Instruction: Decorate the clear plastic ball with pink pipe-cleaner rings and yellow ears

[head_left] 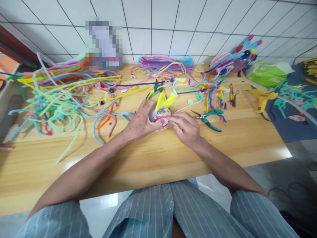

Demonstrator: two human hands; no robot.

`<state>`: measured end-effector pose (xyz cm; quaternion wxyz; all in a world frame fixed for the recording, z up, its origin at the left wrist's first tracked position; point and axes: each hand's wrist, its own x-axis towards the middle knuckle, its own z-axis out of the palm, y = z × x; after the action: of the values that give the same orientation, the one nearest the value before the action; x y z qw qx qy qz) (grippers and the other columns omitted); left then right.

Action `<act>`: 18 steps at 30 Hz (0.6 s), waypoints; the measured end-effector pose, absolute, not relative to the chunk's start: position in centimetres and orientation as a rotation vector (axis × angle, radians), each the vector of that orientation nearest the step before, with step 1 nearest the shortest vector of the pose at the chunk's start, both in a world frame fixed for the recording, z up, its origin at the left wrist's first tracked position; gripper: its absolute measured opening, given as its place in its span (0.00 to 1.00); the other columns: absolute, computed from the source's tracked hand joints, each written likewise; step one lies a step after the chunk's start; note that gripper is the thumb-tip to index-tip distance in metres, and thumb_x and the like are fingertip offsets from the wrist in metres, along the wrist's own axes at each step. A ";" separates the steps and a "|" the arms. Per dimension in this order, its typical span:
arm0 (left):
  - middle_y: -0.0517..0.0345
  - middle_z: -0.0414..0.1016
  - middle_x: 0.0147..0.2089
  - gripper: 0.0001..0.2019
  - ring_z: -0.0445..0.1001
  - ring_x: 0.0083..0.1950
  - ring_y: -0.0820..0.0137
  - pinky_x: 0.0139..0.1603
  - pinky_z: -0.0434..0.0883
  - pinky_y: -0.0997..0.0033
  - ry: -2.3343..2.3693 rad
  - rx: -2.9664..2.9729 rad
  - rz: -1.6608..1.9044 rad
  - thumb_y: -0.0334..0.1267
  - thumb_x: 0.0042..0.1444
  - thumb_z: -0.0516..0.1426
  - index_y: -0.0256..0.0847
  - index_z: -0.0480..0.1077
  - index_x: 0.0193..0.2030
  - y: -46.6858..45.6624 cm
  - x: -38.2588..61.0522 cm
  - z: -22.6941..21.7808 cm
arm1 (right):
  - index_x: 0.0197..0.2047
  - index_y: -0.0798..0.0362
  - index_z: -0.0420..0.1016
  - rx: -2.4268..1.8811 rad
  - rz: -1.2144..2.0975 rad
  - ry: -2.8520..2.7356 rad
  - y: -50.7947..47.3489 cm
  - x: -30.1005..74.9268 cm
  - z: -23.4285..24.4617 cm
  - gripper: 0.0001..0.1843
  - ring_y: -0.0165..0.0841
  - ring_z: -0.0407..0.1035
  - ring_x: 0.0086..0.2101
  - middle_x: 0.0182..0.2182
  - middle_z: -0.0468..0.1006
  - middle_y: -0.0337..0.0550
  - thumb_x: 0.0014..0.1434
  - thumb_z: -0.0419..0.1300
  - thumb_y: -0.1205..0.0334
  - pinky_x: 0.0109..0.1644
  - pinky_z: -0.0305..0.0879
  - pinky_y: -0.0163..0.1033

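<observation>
My left hand (141, 121) is wrapped around a clear, rounded ball (165, 112) with colourful bits showing through it. Two yellow fuzzy pipe-cleaner ears (163, 100) stick up from its top. On the side facing me is a small white piece with a pinkish-red edge (162, 119), under my left thumb. My right hand (186, 129) is closed in a pinch at the right end of this red-edged piece; its fingertips partly hide what they grip. Just beyond the ball lies a pair of dark-jawed pliers (158, 86).
Teal-handled pliers (212, 121) lie right of my right hand. Farther right are a utility knife (231, 93) and a yellow glue gun (264, 99). Loose pipe cleaners (59, 112) tangle on the left, and a bundle (165, 64) lies by the tiled wall. A green packet (268, 73) sits back right.
</observation>
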<state>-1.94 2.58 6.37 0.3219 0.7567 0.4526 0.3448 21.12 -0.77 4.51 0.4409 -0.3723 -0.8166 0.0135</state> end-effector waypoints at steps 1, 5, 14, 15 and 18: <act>0.53 0.75 0.52 0.24 0.75 0.56 0.57 0.60 0.76 0.55 1.189 1.950 0.890 0.42 0.55 0.67 0.43 0.69 0.57 2.5 -1.9 6.6 | 0.52 0.46 0.86 -0.922 0.039 -2.026 -0.8 21.1 4.4 0.14 0.36 0.81 0.43 0.43 0.87 0.45 0.72 0.62 0.69 0.49 0.80 0.43; 0.54 0.76 0.50 0.26 0.77 0.49 0.62 0.51 0.78 0.60 1.190 1.864 0.821 0.39 0.55 0.66 0.41 0.67 0.59 2.2 -1.8 7.2 | 0.54 0.47 0.85 -0.892 0.041 -2.017 -0.8 21.0 4.4 0.14 0.36 0.82 0.43 0.44 0.87 0.45 0.72 0.62 0.70 0.49 0.80 0.44; 0.49 0.73 0.54 0.24 0.75 0.58 0.53 0.61 0.76 0.48 1.345 1.948 0.865 0.38 0.51 0.69 0.40 0.72 0.54 1.7 -1.4 6.4 | 0.52 0.50 0.83 -0.833 0.009 -1.985 -0.5 20.6 4.8 0.08 0.35 0.81 0.42 0.41 0.86 0.45 0.72 0.65 0.68 0.47 0.80 0.40; 0.49 0.73 0.53 0.24 0.75 0.57 0.53 0.61 0.76 0.48 1.353 1.930 0.904 0.38 0.51 0.69 0.41 0.72 0.54 1.6 -1.3 6.2 | 0.52 0.50 0.83 -0.829 0.012 -1.980 -0.5 20.6 4.8 0.08 0.35 0.81 0.42 0.41 0.86 0.45 0.72 0.66 0.68 0.47 0.80 0.40; 0.51 0.74 0.54 0.25 0.75 0.58 0.56 0.63 0.76 0.49 1.359 1.879 1.012 0.37 0.52 0.70 0.43 0.71 0.56 1.3 -0.9 5.5 | 0.51 0.51 0.84 -0.815 0.020 -1.978 -0.5 20.7 4.8 0.09 0.35 0.81 0.42 0.41 0.86 0.47 0.71 0.66 0.69 0.48 0.80 0.40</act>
<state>-0.87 1.31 5.46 0.3008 0.7083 0.5122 0.3815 20.66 -0.49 4.80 0.4804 -0.3342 -0.8108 0.0080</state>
